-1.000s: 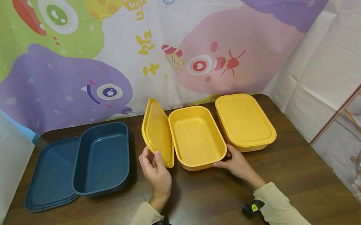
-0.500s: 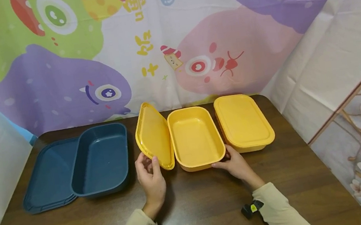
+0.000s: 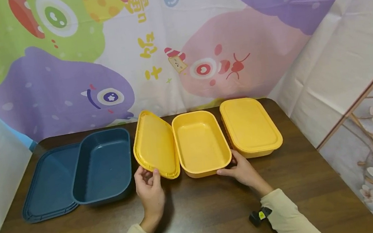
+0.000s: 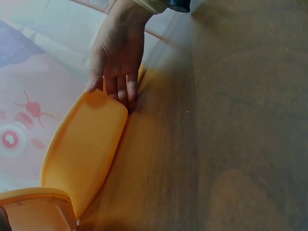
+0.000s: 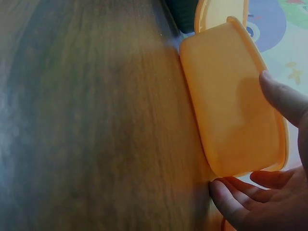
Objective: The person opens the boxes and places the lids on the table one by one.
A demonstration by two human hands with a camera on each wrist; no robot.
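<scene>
My left hand pinches the near left corner of a yellow lid, thumb on its upper face. The lid slants, its left side raised and its right edge low beside the open yellow box. In the left wrist view a piece of the lid shows at the bottom left. My right hand holds the box at its near right corner. Seen from the right wrist, the thumb lies at the rim of the box and the other fingers are around the corner by the table.
On the right stands a second yellow box with its lid on. To the left an open dark blue box overlaps a dark blue lid. A printed cloth hangs behind the brown table.
My left hand has moved left and a little nearer, and the yellow lid has tilted from nearly upright to a lower slant. My right hand and the open yellow box have hardly changed.
</scene>
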